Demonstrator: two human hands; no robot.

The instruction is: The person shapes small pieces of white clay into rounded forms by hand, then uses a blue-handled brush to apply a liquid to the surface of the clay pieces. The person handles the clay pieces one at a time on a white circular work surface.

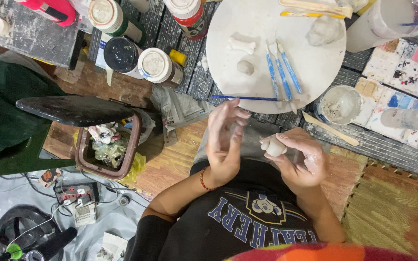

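Clay lump point(274, 146) pinched in R hand point(300, 162), L hand point(223, 140) flat, fingers wide, near round board point(267, 72).

Free room: bare wooden floor point(170, 164) between the open bin point(106, 150) and the lap; nothing stands there except crumpled newspaper point(180, 108) at its far edge. Round white board point(267, 48) has open surface on its near-left part and middle. Obstacles on the board: clay bone shape point(242, 45), small clay ball point(245, 67), three blue-handled modelling tools point(281, 72) lying side by side, a thin blue brush point(247, 97) across the near rim. Left of the board: packed paint bottles point(136, 53), no gap between them. Right: plaster-crusted cup point(339, 104), wooden stick point(330, 128), paint-stained palette tiles point(407, 63). Bin lid point(73, 110) stands open, overhanging the bin.
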